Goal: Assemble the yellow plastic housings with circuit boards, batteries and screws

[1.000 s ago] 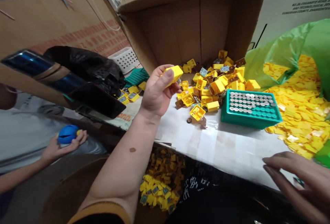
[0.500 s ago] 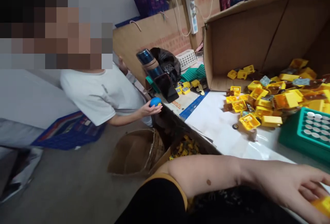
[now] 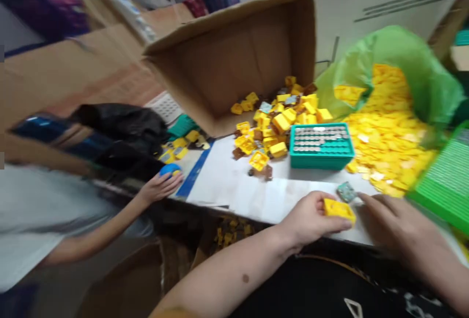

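My left hand (image 3: 311, 218) is closed on a small yellow plastic case (image 3: 339, 211), thumb along its near side, above the front of the white work surface. To its right, my right hand (image 3: 401, 225) is smeared by motion. Its fingertips are at the edge of a small greenish circuit board (image 3: 345, 192), just behind the yellow case; the blur hides whether they grip it. A green tray (image 3: 322, 161) with rows of silver coin cells stands behind my hands. Yellow cases and brown parts lie in a heap (image 3: 280, 122) at the cardboard box's mouth.
The cardboard box (image 3: 234, 49) lies on its side. Flat yellow pieces (image 3: 388, 147) spill from a green bag (image 3: 399, 44); a bright green basket (image 3: 447, 176) stands at right. On the left, a co-worker's hand (image 3: 157, 188) holds a blue rounded object (image 3: 170, 169).
The view has swung right, bringing in my right hand, the green bag and the flat yellow pieces. My left hand and its yellow case are now fully in view. The co-worker still holds the blue object.
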